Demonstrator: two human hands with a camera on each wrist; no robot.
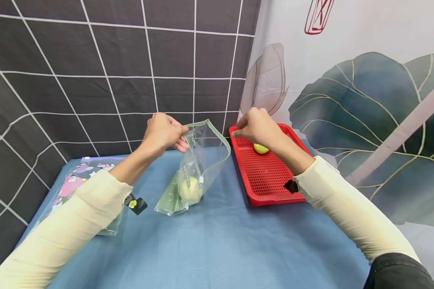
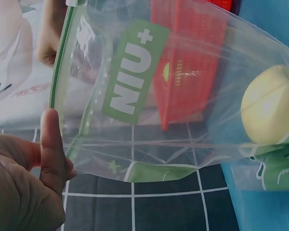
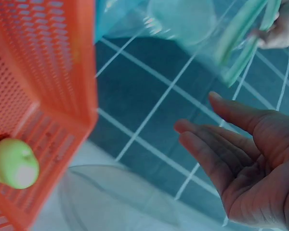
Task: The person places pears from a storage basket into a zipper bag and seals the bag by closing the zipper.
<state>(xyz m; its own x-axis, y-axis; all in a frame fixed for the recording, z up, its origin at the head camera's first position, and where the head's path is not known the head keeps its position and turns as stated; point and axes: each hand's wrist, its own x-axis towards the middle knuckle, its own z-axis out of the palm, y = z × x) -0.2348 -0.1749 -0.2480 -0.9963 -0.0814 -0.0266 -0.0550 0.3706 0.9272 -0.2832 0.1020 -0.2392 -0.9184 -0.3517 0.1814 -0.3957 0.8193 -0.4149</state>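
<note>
My left hand point(image 1: 165, 131) pinches the rim of a clear zip bag point(image 1: 211, 154) with green edging and a white slider. The bag's mouth gapes toward the right. At its bottom sits a pale yellow-green fruit point(image 2: 269, 105), seemingly an apple, close to the table. In the left wrist view, a green printed label point(image 2: 135, 72) shows on the bag, and the left thumb and fingers are at its rim. My right hand point(image 3: 253, 159) is apart from the bag, its fingers loosely extended and nothing between them. It hovers over the far left corner of a red basket point(image 1: 258, 172).
One yellow-green fruit point(image 3: 17, 163) lies inside the red basket. Flat green-printed plastic point(image 1: 170, 198) lies beside the bagged fruit. A patterned plastic package point(image 1: 76, 180) is on the left of the blue cloth-covered table point(image 1: 202, 249). A dark gridded curtain point(image 1: 126, 52) hangs behind.
</note>
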